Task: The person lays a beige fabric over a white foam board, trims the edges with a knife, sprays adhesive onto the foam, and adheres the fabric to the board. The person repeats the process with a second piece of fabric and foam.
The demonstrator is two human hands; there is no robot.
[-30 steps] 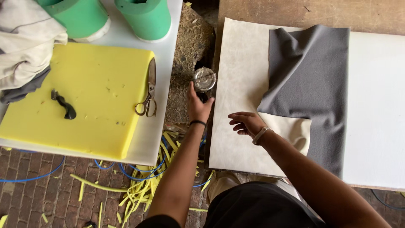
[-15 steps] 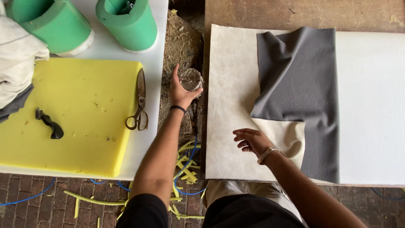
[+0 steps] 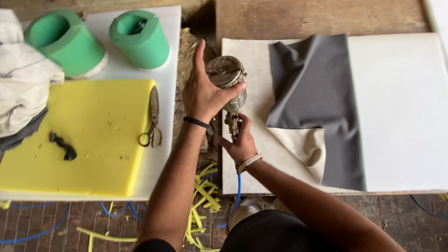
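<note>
My left hand (image 3: 203, 95) wraps its fingers around the metal cup of the spray gun (image 3: 228, 88), right hand (image 3: 240, 142) gripping its handle below, held between the two desks. Step looks like securing the cup; next move likely needs aiming at the grey fabric (image 3: 317, 102).

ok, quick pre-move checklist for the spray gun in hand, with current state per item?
1. Left hand on the spray gun's metal cup: ok, fingers wrap its top and side.
2. Right hand on the gun body below the cup: ok, closed around it.
3. Blue hose free of snags: cannot tell, it drops out of sight by the board edge.
4. Grey fabric laid flat on the white board: not ok, one corner is folded back, baring beige backing.
5. Scissors away from the gun: ok, lying on the yellow foam.
6. Cup lid seated: cannot tell.
</note>
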